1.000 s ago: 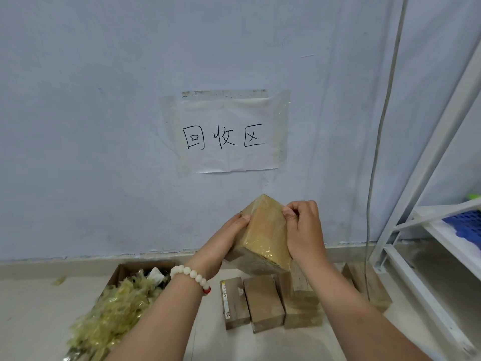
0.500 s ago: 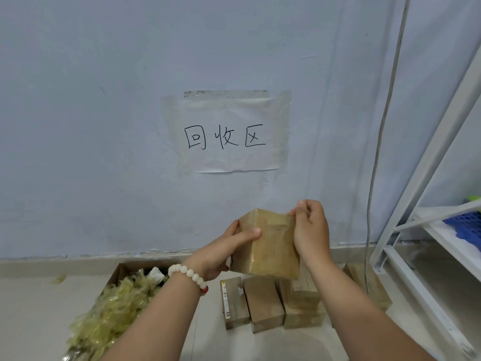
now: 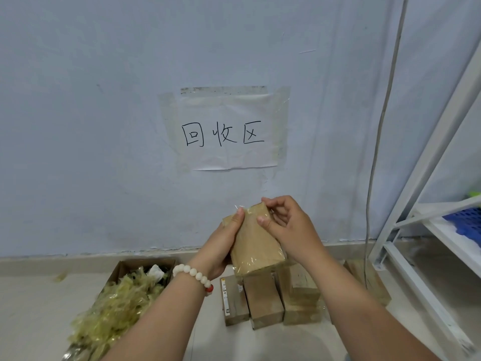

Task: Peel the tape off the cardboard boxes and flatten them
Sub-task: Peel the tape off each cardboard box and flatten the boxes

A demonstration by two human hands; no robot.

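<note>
I hold a small taped cardboard box up in front of the wall, its long face tilted toward me. My left hand grips its left side, thumb lying along the top left edge. My right hand curls over the box's upper right corner, thumb and fingertips on the taped top end. A bit of clear tape sticks up at the top edge. Below on the floor stand several more taped boxes in a row.
An open carton full of crumpled yellowish peeled tape sits on the floor at the left. A white metal rack with a blue basket stands at the right. A paper sign is taped on the wall.
I have turned the box in my hands so its long face tilts toward me. My right hand has shifted from the right edge to the top right corner.
</note>
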